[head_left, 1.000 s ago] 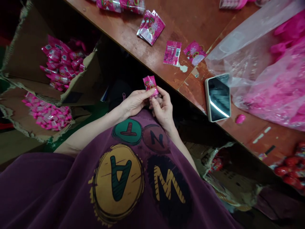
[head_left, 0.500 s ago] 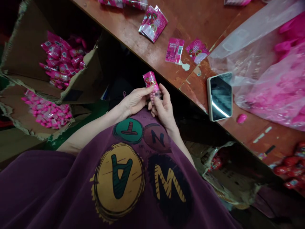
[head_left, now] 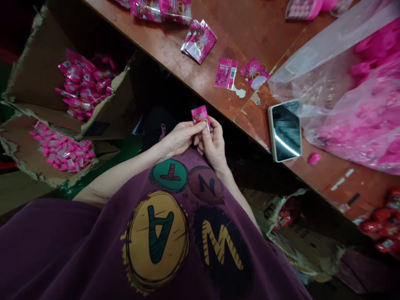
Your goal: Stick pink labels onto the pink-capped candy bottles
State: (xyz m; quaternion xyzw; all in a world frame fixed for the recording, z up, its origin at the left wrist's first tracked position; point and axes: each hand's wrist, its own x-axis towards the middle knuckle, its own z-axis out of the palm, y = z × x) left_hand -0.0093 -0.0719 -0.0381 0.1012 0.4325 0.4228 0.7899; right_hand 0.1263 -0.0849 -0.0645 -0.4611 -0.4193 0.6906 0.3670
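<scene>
Table (head_left: 218, 25): phone (head_left: 284, 130) at the near edge, plastic bag (head_left: 343, 83) to its right, 2 loose sachets (head_left: 225, 73) to its left.
Cardboard box (head_left: 25, 75), left of the table: packets (head_left: 83, 83) inside.
Before the table edge: held sachet (head_left: 200, 114) between left hand (head_left: 179, 137) and right hand (head_left: 212, 143).

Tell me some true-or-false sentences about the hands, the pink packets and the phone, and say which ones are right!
1. The left hand and the right hand both hold one small pink packet. True.
2. The cardboard box at the left holds a heap of pink packets. True.
3. The phone lies inside that box. False: it lies on the wooden table, beside the clear plastic bag.
4. The loose packets on the table are blue. False: they are pink.
</scene>
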